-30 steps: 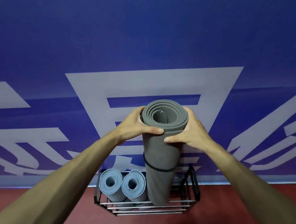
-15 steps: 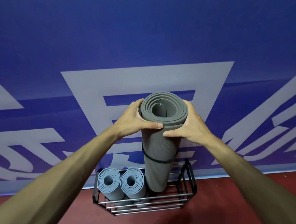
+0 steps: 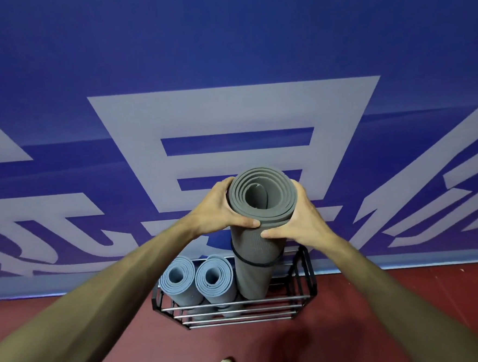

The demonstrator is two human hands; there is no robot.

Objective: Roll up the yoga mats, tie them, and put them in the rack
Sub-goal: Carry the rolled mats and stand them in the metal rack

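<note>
Grey mat (image 3: 254, 253) held upright, rolled, lower end down inside the wire rack (image 3: 235, 312) at the middle-right, touching or just beside the middle blue mat (image 3: 215, 278), with the left blue mat (image 3: 180, 282) beyond it. Whether seated on the rack bottom or hanging just above it: cannot tell, since the foot of the roll is hidden behind the near bars.

Left hand (image 3: 220, 207) wrapped round the top end from the left, thumb across the near face. Right hand (image 3: 300, 221) clasping from the right, thumb a little lower. Both gripping the roll, neither slack. Black band (image 3: 246, 261) tied round the roll below the hands, sitting slightly askew.

Likely troubles from here:

- Letting go before the foot is seated – a short drop, then a lean toward the open right part of the rack, where nothing props the roll.
- Tall roll, low rack: little support up high, so probably easy to tip over the near rail onto the red floor (image 3: 382, 312) if released off plumb.
- Pushing down at a slant – foot perhaps snagging on a bar, or shoving the middle blue mat over.
- Only one band in view, set askew; a hard squeeze or a twist at the top could slide it and loosen the coils.
</note>
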